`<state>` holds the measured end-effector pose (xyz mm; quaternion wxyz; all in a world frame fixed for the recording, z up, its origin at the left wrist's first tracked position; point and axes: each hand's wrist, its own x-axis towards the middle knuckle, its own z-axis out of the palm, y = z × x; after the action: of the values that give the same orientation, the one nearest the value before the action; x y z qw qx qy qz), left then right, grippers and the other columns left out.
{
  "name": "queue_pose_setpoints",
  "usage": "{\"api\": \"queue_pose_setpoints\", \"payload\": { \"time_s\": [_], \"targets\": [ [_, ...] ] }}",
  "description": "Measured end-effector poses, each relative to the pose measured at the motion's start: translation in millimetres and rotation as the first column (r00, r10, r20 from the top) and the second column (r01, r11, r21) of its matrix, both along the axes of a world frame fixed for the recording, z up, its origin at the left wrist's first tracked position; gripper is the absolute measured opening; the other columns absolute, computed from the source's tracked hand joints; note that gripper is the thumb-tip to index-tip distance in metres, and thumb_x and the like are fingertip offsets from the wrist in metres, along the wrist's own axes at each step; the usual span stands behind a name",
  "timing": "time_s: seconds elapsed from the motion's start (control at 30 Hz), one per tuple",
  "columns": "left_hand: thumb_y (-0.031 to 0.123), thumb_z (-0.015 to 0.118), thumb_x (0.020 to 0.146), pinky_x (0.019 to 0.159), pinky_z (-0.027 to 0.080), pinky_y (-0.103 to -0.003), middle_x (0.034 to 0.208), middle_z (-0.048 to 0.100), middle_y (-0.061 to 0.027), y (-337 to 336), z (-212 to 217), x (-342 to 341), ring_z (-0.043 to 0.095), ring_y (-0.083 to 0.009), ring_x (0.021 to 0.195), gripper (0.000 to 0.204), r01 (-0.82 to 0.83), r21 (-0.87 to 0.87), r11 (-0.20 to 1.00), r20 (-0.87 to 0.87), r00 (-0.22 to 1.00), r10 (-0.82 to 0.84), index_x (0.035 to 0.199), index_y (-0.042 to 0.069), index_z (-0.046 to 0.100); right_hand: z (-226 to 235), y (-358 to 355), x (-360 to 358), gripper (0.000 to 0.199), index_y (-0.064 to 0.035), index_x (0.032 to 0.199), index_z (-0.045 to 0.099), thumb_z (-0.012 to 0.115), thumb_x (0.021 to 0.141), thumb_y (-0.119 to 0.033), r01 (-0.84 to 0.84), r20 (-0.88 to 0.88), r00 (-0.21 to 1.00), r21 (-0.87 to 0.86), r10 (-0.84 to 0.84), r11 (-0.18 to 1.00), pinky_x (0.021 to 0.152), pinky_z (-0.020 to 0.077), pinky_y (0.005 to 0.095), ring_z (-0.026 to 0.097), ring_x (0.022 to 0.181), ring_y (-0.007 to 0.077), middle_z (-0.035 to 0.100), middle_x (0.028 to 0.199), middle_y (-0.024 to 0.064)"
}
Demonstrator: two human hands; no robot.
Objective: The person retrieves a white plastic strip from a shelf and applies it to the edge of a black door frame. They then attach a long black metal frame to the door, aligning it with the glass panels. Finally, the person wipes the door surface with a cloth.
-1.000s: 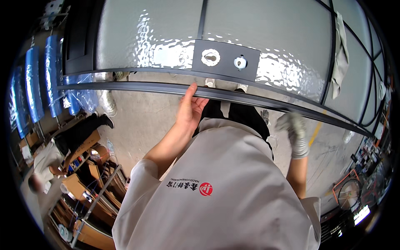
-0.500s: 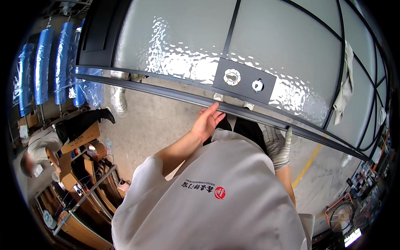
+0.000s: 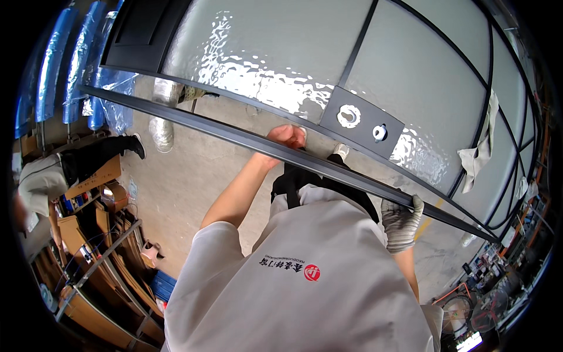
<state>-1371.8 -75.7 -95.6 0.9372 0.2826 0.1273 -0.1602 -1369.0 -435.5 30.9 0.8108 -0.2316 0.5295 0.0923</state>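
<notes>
A long dark grey metal profile [image 3: 234, 136] slants across in front of me, lower at its right end. My bare left hand [image 3: 286, 138] has its wrist and palm beneath the profile, with curled fingers showing on the far side. Near the right end, my right hand [image 3: 401, 224] wears a pale striped glove and is closed around the profile; its thumb stands up along the near side. Just beyond lies a large dark-framed panel of textured glass [image 3: 281, 70]. Set in its near edge is a dark lock plate [image 3: 362, 123] with two cut-outs, parted from the profile by a gap.
Blue film-wrapped rolls [image 3: 56, 64] stand at the far left. Below them another person [image 3: 50, 170] bends near a rack of cardboard [image 3: 97, 258]. A cloth [image 3: 482, 144] hangs over the panel frame at right. A wheeled item [image 3: 457, 311] and clutter occupy the lower right.
The profile has come away from the panel's edge toward me, widening the gap. My left hand has shifted from its near side to beneath it. My right hand has moved slightly nearer me.
</notes>
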Motion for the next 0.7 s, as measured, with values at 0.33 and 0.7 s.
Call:
{"api": "queue_pose_setpoints", "payload": {
  "time_s": [0.33,0.7],
  "targets": [
    [0.024,0.063,0.090,0.058,0.045,-0.021,0.072,0.063,-0.0022,-12.9,28.4,16.8,0.057,-0.0081,0.065,0.024,0.073,0.366,0.928,-0.263,0.964,0.028,0.086,0.001,0.067,-0.3,7.6,3.4,0.022,-0.0035,0.082,0.062,0.074,0.073,-0.020,-0.037,0.035,0.999,-0.009,0.037,0.999,0.089,0.0524,0.0471,0.066,0.086,0.0264,0.068,0.087,0.0108],
    [0.010,0.061,0.086,0.071,0.048,-0.032,0.064,0.055,-0.0025,-27.0,6.7,-3.9,0.057,-0.0167,0.066,0.017,-0.080,0.093,0.992,-0.356,0.928,0.108,0.071,0.008,0.053,2.2,9.8,2.5,0.023,-0.0029,0.090,0.061,0.071,0.078,-0.020,-0.043,0.026,0.999,-0.024,0.044,0.999,0.089,0.0536,0.0435,0.066,0.087,0.0235,0.067,0.091,0.0105]
  ]
}}
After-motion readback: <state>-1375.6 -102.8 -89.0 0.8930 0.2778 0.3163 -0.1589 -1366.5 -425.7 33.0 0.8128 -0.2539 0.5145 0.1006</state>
